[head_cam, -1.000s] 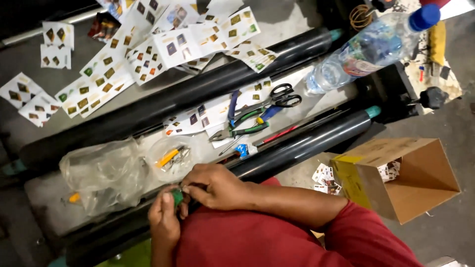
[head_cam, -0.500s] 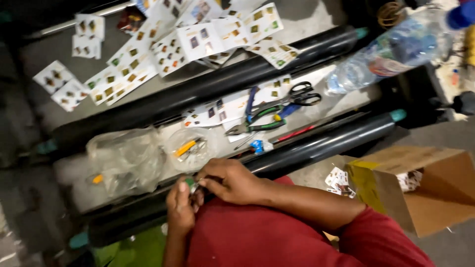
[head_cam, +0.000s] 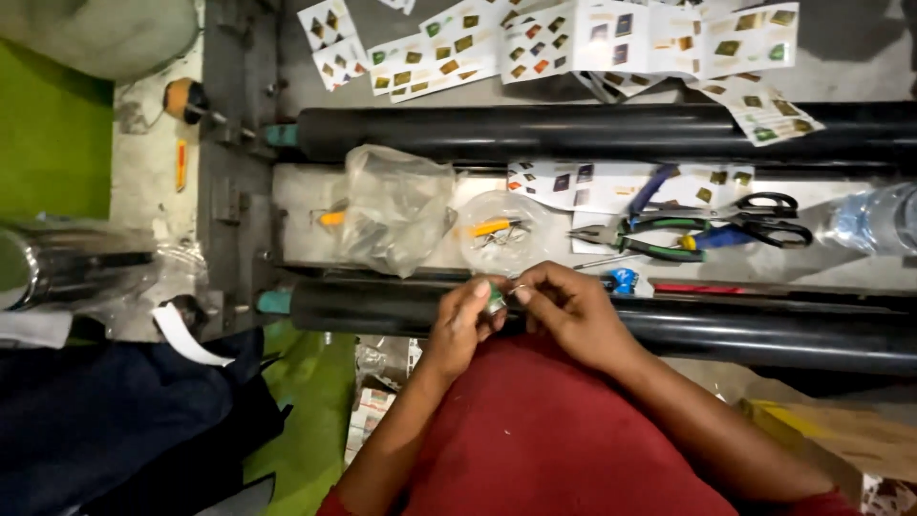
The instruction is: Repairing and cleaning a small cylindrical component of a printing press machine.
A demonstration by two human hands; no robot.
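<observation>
Seen from above, two bare hands meet over a red lap, just in front of a black roller (head_cam: 745, 330). The left hand (head_cam: 460, 325) and the right hand (head_cam: 568, 311) both pinch a small green piece (head_cam: 495, 300) between fingertips, closed narrowly around it; what the piece is cannot be told. Beyond the roller, on a pale tray (head_cam: 296, 205), lie a crumpled clear bag (head_cam: 396, 205), a round clear lid (head_cam: 499, 232), green-handled pliers (head_cam: 635, 244) and black scissors (head_cam: 764, 215). Sheets of small coloured stickers (head_cam: 573, 38) lie beyond a second roller. A clear bottle (head_cam: 874, 220) lies at the far right.
</observation>
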